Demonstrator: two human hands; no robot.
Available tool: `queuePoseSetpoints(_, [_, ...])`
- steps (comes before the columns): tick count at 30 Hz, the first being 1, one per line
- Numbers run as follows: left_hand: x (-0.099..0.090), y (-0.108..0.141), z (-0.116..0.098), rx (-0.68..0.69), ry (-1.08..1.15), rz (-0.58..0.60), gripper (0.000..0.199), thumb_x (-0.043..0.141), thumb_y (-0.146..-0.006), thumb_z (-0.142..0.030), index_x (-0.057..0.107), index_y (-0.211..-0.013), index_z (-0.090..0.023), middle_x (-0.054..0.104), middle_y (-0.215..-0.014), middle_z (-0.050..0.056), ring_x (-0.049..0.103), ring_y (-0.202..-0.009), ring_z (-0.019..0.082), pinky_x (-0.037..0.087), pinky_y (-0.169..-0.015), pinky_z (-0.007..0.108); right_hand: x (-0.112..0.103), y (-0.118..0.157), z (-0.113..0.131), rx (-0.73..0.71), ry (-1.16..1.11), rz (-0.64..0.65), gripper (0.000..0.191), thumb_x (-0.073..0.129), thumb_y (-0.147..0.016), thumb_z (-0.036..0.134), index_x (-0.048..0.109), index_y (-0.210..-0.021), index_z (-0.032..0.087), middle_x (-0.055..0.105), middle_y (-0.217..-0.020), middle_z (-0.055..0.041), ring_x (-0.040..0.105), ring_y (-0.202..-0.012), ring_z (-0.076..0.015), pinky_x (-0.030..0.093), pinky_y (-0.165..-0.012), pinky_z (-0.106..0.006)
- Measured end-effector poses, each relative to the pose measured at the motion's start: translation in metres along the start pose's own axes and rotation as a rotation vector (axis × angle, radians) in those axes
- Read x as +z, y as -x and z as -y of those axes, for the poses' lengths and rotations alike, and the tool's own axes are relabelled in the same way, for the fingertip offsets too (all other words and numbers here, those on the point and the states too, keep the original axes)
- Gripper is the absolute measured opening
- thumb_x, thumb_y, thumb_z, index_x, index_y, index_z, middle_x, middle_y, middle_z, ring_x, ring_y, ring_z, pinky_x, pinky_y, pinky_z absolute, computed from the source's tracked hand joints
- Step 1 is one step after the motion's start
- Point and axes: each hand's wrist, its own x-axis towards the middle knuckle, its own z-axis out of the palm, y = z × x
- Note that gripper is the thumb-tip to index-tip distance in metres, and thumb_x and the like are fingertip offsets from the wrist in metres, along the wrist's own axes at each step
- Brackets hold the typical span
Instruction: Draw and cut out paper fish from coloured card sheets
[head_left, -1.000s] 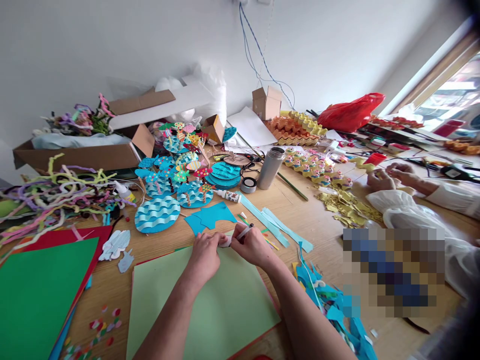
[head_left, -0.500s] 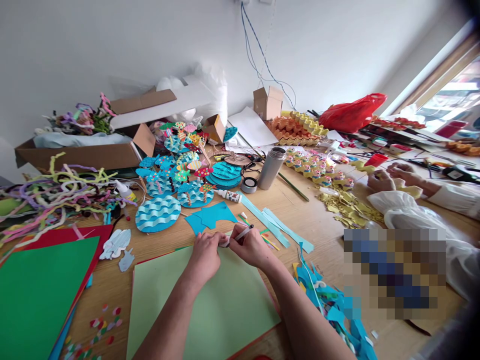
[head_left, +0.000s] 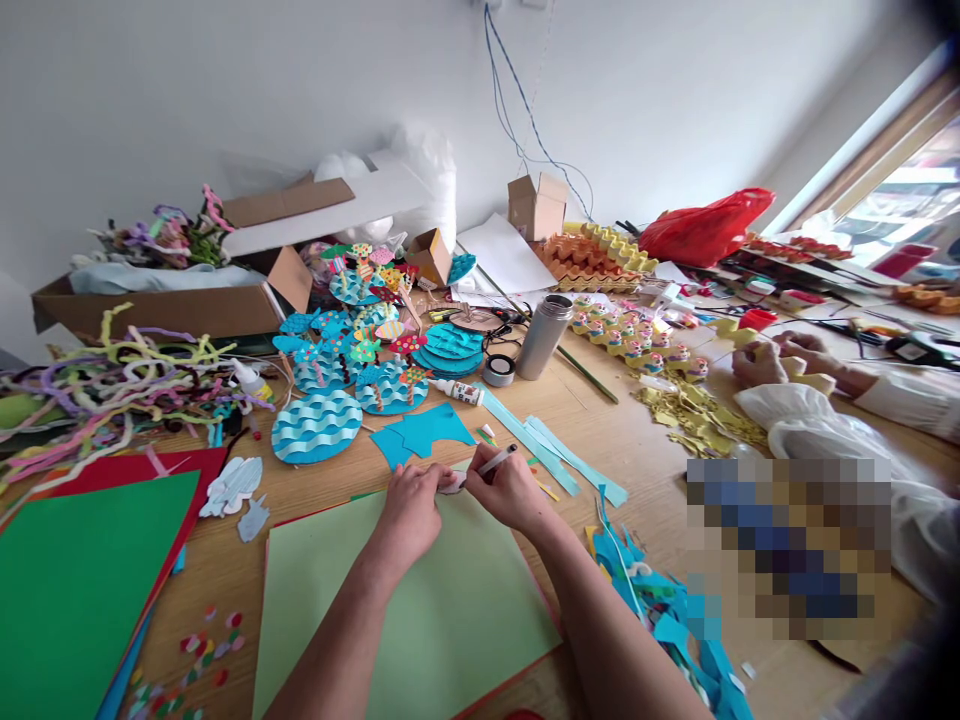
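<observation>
My right hand is closed round a pen with a pale barrel and a dark end, tilted up to the right. Its tip is hidden by my fingers. My left hand has its fingers bent and pressed on a small pale paper cutout, mostly covered by the fingers. Both hands rest at the far edge of a light green paper sheet, which lies on red paper. Just beyond them are blue paper pieces and a white glue bottle.
Wavy blue discs with paper fish stand behind. A steel flask is upright at centre. Pipe cleaners and green paper lie left, blue scraps right. Another person's hands work on yellow egg-carton pieces at the far right.
My right hand has shifted slightly to the right, and the pen's upper end moved right and up a little. More of the pale cutout shows. My left hand stays put.
</observation>
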Motion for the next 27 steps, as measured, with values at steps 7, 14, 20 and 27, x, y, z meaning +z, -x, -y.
queuePoseSetpoints(7, [0.0001, 0.0004, 0.0003, 0.010, -0.001, -0.013, 0.055, 0.037, -0.068, 0.008, 0.059, -0.110, -0.022, 0.066, -0.110, 0.004, 0.052, -0.110, 0.018, 0.023, -0.109, 0.040, 0.0013, 0.0000, -0.0013, 0.006, 0.007, 0.017, 0.013, 0.052, -0.071, 0.019, 0.043, -0.062, 0.021, 0.044, -0.047, 0.0055, 0.043, -0.044, -0.0101, 0.028, -0.045, -0.021])
queuePoseSetpoints(14, [0.0011, 0.0004, 0.0005, 0.010, -0.001, -0.021, 0.053, 0.037, -0.069, 0.007, 0.059, -0.108, -0.022, 0.066, -0.109, 0.005, 0.052, -0.109, 0.019, 0.022, -0.108, 0.041, 0.0011, 0.0005, -0.0021, 0.009, 0.011, 0.024, 0.013, 0.052, -0.072, 0.021, 0.043, -0.062, 0.021, 0.044, -0.047, 0.0057, 0.043, -0.044, -0.0102, 0.028, -0.045, -0.022])
queuePoseSetpoints(20, [0.0008, 0.0006, 0.0005, 0.014, -0.003, -0.017, 0.053, 0.037, -0.069, 0.008, 0.058, -0.108, -0.022, 0.066, -0.108, 0.004, 0.052, -0.110, 0.019, 0.022, -0.108, 0.040, 0.0028, -0.0006, -0.0027, -0.007, 0.002, 0.017, 0.013, 0.052, -0.072, 0.021, 0.043, -0.063, 0.021, 0.044, -0.048, 0.0057, 0.042, -0.044, -0.0097, 0.028, -0.046, -0.021])
queuePoseSetpoints(27, [0.0025, -0.0007, 0.0024, 0.012, -0.006, -0.016, 0.054, 0.037, -0.069, 0.008, 0.058, -0.109, -0.022, 0.066, -0.110, 0.004, 0.052, -0.111, 0.018, 0.022, -0.108, 0.040, 0.0028, -0.0008, -0.0029, 0.003, -0.009, 0.031, 0.011, 0.051, -0.070, 0.019, 0.043, -0.062, 0.021, 0.043, -0.047, 0.0059, 0.041, -0.044, -0.0092, 0.027, -0.047, -0.021])
